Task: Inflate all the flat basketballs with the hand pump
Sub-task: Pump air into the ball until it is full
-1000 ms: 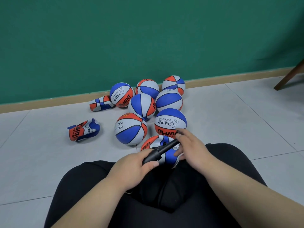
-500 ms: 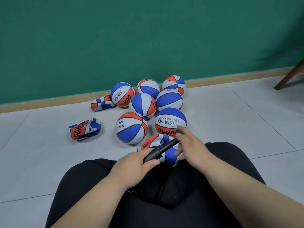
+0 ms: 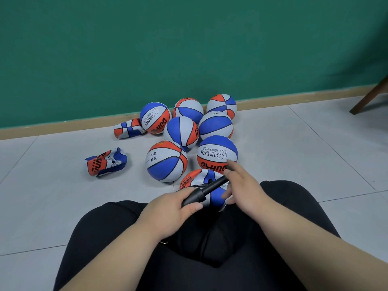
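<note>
Left hand (image 3: pixel 172 213) grips the near end of the black hand pump (image 3: pixel 207 189), fingers curled round it. Right hand (image 3: pixel 245 185) meets the far end, thumb and fingers spread. The pump lies across a basketball (image 3: pixel 216 199) between the knees. Two flat basketballs (image 3: pixel 107 162) lie to the left on the floor (image 3: pixel 294 156).

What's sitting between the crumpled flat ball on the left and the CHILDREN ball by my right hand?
One inflated ball, between the crumpled flat ball and the near CHILDREN ball, in the head view.
</note>
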